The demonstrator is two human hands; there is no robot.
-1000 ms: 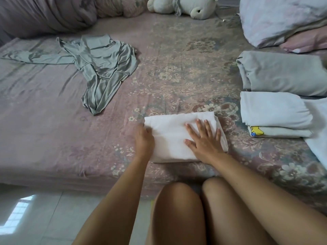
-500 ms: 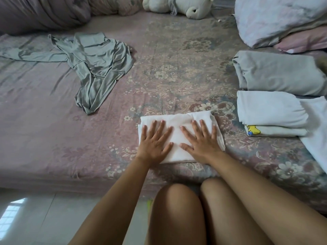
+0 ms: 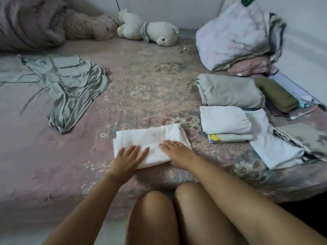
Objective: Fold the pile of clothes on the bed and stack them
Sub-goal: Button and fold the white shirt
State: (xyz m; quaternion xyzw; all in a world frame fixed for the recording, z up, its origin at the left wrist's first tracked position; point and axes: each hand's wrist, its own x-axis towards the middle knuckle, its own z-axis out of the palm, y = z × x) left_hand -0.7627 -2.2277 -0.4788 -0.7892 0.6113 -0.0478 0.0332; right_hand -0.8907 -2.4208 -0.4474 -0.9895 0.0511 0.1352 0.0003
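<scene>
A folded white garment (image 3: 150,138) lies near the bed's front edge. My left hand (image 3: 130,157) rests flat on its near left part, fingers straight and spread. My right hand (image 3: 177,151) lies flat on its near right part. A grey-green garment (image 3: 70,85) lies unfolded at the left of the bed. At the right sit folded pieces: a grey one (image 3: 230,91), a white one (image 3: 224,119) on top of a piece with a yellow print (image 3: 230,137), and another white one (image 3: 272,145).
The bed has a pink floral sheet (image 3: 150,82). A plush bear (image 3: 148,29) and rolled bedding (image 3: 44,23) lie at the back, stacked pillows (image 3: 235,41) at the back right. An olive brush (image 3: 277,96) and patterned fabric (image 3: 304,138) sit at the far right. My knees are below the bed edge.
My left hand went from gripping the garment's left edge to lying flat on top, then both hands slid toward me over the white garment. The camera tilted up.
</scene>
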